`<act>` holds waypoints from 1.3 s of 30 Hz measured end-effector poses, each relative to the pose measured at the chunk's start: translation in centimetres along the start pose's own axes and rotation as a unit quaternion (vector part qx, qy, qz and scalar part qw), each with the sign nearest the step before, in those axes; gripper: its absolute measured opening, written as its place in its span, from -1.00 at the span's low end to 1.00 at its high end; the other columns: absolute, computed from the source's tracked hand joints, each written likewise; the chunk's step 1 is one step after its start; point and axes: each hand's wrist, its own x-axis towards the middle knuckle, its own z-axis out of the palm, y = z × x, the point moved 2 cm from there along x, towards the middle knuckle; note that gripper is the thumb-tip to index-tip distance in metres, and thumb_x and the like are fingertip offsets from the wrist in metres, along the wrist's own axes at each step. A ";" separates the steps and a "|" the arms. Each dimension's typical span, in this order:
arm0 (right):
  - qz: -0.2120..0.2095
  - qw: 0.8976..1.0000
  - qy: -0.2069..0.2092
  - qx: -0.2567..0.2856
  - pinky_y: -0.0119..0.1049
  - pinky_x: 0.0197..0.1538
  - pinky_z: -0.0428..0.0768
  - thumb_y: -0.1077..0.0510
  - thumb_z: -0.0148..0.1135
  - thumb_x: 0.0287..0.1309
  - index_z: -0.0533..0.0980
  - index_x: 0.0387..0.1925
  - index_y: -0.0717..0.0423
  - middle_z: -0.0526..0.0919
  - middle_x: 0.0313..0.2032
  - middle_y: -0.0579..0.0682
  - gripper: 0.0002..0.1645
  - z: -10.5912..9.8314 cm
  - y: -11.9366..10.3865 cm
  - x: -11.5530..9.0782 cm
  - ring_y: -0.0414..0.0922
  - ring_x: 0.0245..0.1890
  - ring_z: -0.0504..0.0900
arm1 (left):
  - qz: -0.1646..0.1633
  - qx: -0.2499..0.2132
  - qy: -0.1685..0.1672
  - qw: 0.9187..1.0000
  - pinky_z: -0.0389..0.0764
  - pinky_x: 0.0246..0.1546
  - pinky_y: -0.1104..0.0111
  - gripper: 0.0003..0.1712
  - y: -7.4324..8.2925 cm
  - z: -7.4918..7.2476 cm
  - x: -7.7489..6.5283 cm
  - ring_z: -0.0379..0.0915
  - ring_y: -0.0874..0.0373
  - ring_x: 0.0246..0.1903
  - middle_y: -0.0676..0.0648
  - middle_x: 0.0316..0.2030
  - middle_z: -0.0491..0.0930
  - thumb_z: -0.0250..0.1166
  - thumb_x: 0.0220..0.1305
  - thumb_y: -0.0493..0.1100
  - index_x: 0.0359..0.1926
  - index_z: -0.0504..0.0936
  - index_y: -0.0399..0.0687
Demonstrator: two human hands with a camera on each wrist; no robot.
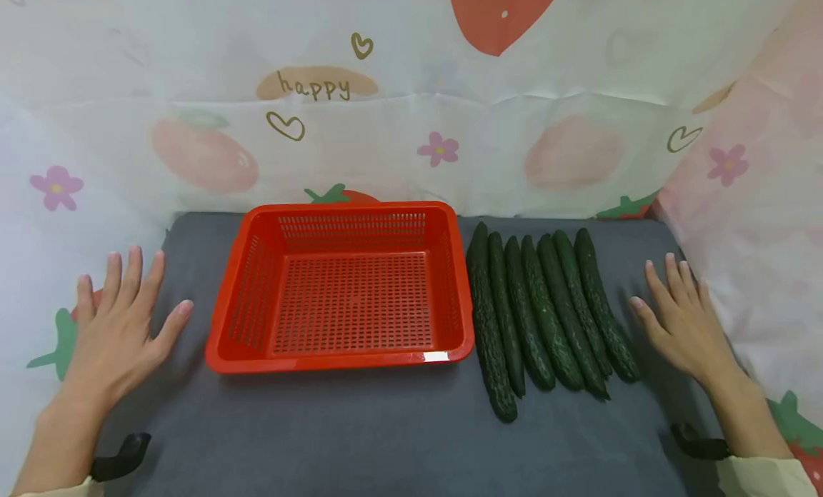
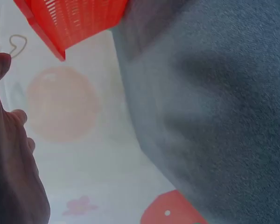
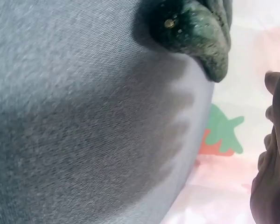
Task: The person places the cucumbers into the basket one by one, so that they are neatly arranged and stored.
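Note:
A red plastic basket (image 1: 353,359) with slotted walls and floor stands at the middle left of the grey table, with nothing in it. Right beside it, several dark green cucumbers (image 1: 546,311) lie side by side in a row, tips pointing to the back. My left hand (image 1: 122,333), fingers spread and straight, hovers left of the basket and touches nothing. On the far right my right hand (image 1: 684,325) is likewise spread, a short way from the outermost cucumber (image 3: 191,28). The left wrist view catches a corner of the basket (image 2: 79,21) at its top.
A grey cloth (image 1: 334,433) covers the table. White printed fabric (image 1: 398,133) hangs along the back and both sides, close behind the basket. A black strap (image 1: 122,458) sits at the left wrist, another strap (image 1: 701,443) at the right.

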 end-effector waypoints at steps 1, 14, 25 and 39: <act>-0.002 1.000 0.002 0.001 0.41 0.65 -0.41 -0.12 -0.17 0.69 -0.10 0.69 0.18 -0.34 0.69 0.29 -0.18 -0.1 -0.1 0.0 0.27 0.71 -0.44 | 0.005 -0.005 0.004 1.000 -0.74 0.59 -0.25 -0.02 0.1 -0.1 0.1 -0.72 -0.13 0.71 -0.03 0.71 -0.52 -0.04 0.55 0.31 0.72 -0.27 0.10; -0.003 1.000 0.002 0.009 0.33 0.69 -0.42 -0.14 -0.13 0.67 -0.02 0.67 0.21 -0.24 0.69 0.33 -0.18 -0.8 -1.6 0.7 0.31 0.72 -0.28 | 0.031 -0.043 0.024 0.998 -0.70 0.61 -0.23 0.00 2.1 -0.8 0.7 -0.63 -0.19 0.72 -0.03 0.73 -0.44 0.08 0.51 0.24 0.72 -0.21 0.12; -0.024 0.999 -0.004 0.031 0.55 0.53 0.02 0.02 0.23 0.51 0.13 0.62 0.29 0.19 0.51 0.57 -0.13 -0.8 -2.0 -0.3 0.58 0.46 0.22 | 0.064 -0.093 0.034 0.993 -0.43 0.69 -0.24 -0.06 4.6 -0.9 2.2 -0.48 -0.24 0.73 -0.15 0.74 -0.30 0.21 0.50 0.17 0.71 0.00 0.12; 0.001 0.996 -0.062 0.067 0.41 -0.04 0.64 0.02 0.20 0.54 0.37 0.44 0.40 0.49 0.28 0.51 -0.32 -0.2 -4.6 1.3 0.49 0.10 0.62 | 0.009 -0.223 -0.039 0.974 0.29 0.47 -0.37 0.09 5.1 -0.9 3.3 0.01 -0.32 0.62 -0.22 0.68 0.05 0.33 0.45 0.08 0.72 -0.21 0.38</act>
